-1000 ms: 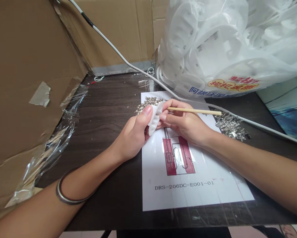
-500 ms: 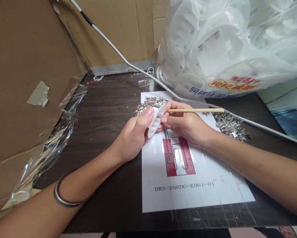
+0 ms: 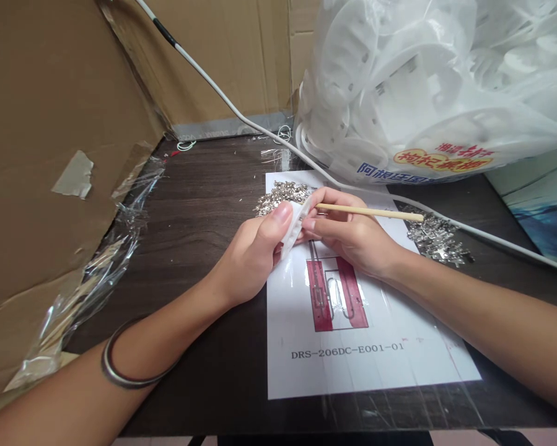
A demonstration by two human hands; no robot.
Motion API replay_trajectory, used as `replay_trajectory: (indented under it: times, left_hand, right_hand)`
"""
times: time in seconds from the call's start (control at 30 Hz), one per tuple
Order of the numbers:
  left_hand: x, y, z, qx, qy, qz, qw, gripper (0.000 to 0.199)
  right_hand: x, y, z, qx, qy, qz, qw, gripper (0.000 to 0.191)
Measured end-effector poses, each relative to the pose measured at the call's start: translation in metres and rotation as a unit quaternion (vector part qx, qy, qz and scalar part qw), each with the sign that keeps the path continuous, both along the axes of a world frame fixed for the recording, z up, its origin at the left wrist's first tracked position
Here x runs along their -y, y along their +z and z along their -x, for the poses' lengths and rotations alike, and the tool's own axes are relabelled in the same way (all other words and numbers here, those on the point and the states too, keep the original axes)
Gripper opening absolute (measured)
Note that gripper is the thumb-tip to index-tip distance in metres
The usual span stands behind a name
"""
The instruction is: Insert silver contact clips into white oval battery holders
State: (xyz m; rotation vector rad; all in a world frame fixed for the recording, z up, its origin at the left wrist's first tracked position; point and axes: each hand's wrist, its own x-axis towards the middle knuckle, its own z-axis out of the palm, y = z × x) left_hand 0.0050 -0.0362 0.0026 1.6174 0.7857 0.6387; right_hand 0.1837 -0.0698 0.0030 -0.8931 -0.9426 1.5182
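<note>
My left hand [image 3: 254, 254] is closed on a white plastic part [image 3: 293, 226] with ribs, its thumb lying along the near face. The part is tilted, so I see it nearly edge-on. My right hand [image 3: 352, 232] touches the far side of the part with its fingertips, and a thin wooden stick [image 3: 375, 212] passes through its grip, pointing right. Whatever small piece the right fingertips may pinch is hidden. Behind the hands lies a pile of small metal pieces [image 3: 280, 195], partly covered by them.
A paper sheet [image 3: 371, 371] with a red drawing lies under the hands. More metal pieces [image 3: 438, 238] lie at right. A clear bag of white plastic parts [image 3: 399, 111] stands behind. A white cable [image 3: 232, 108] crosses the table. Cardboard [image 3: 50, 124] walls the left.
The stick's free end has dipped slightly. The white part has turned a little more edge-on. Both hands stay almost in place.
</note>
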Motion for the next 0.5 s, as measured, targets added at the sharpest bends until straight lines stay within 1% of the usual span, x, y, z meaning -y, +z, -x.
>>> replay_trajectory:
  times: [0.23,0.5]
  left_hand:
    - [0.0032,0.0046,-0.0039,-0.003,0.009,-0.014,1.000,0.064]
    - [0.0032,0.0053,-0.0065,0.008,0.011,-0.010,1.000,0.063]
  right_hand:
    - [0.0002,0.0029,0.0001,0.027,-0.012,0.014,0.999,0.026]
    - [0.0000,0.0031,0.0001,0.003,-0.002,0.034,0.999,0.026]
